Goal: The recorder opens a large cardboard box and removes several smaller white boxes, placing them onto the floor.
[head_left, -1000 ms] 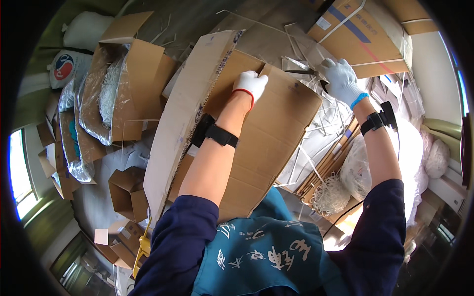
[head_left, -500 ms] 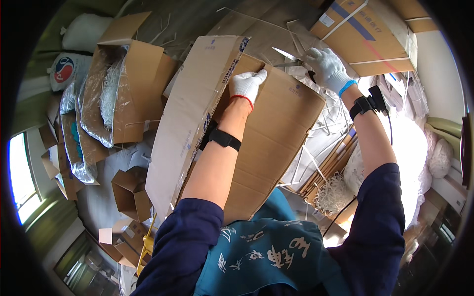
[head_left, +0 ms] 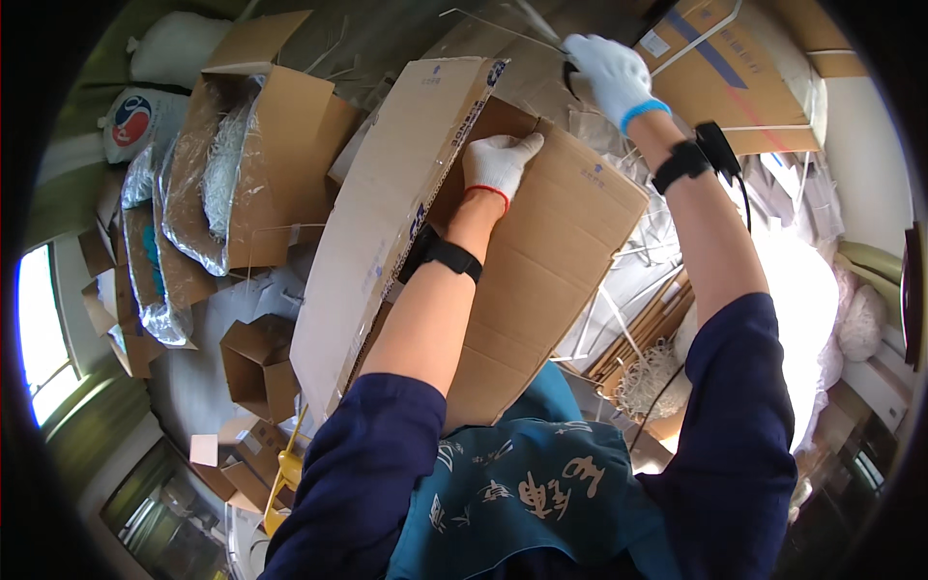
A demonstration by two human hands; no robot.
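Note:
A large cardboard box [head_left: 546, 251] stands tilted in front of me, its pale long side [head_left: 382, 193] to the left and its brown panel to the right. My left hand [head_left: 496, 166], in a white glove with a red cuff, is closed on the upper edge of the brown panel, thumb stretched along it. Beyond the box's far right corner, my right hand [head_left: 613, 79], in a white glove with a blue cuff, is wrapped round the dark handle of scissors [head_left: 537, 23]. Their blades are raised, blurred and apart from the box.
Open boxes with plastic liners [head_left: 280, 145] and white shredded filler stand at the left. A smaller open carton [head_left: 259, 367] sits lower left. A strapped carton [head_left: 739, 82] is at the far right. Loose straps [head_left: 619, 319] and flattened cardboard lie right of the box.
My right hand has moved up and away to the left with the scissors, off the box's far corner. My left hand keeps its grip; it and the box appear slightly further right.

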